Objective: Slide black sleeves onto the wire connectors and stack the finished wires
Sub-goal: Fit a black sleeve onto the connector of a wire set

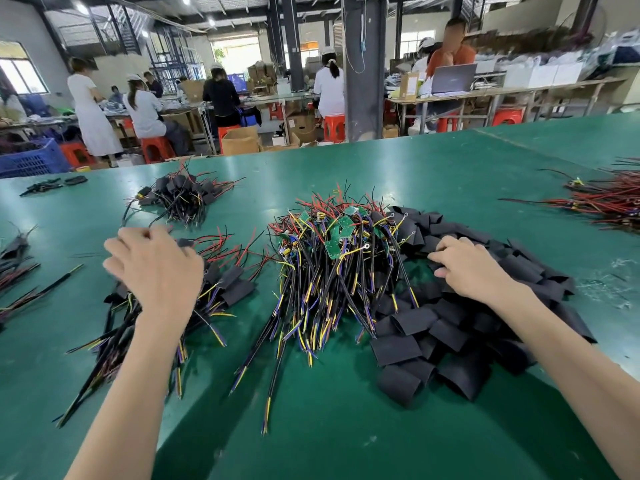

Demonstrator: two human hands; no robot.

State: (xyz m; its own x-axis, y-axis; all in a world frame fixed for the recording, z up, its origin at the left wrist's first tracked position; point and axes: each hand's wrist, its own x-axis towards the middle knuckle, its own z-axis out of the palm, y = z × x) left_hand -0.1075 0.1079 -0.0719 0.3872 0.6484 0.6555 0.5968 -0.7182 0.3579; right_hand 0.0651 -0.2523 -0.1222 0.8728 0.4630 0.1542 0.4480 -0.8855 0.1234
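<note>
A heap of unsleeved wires with small green boards [332, 258] lies in the middle of the green table [346, 427]. To its right spreads a pile of flat black sleeves [460, 327]. My right hand [474, 268] rests on top of that pile, fingers curled down into the sleeves; whether it pinches one is hidden. On the left lies a stack of sleeved wires [221, 289]. My left hand [152, 265] hovers over its far end, fingers bent downward, and its fingertips are hidden behind the back of the hand.
A second stack of sleeved wires [180, 199] sits further back on the left. Red and black wire bundles [609, 202] lie at the right edge, more wires [14, 268] at the left edge. Several people work at benches beyond the table.
</note>
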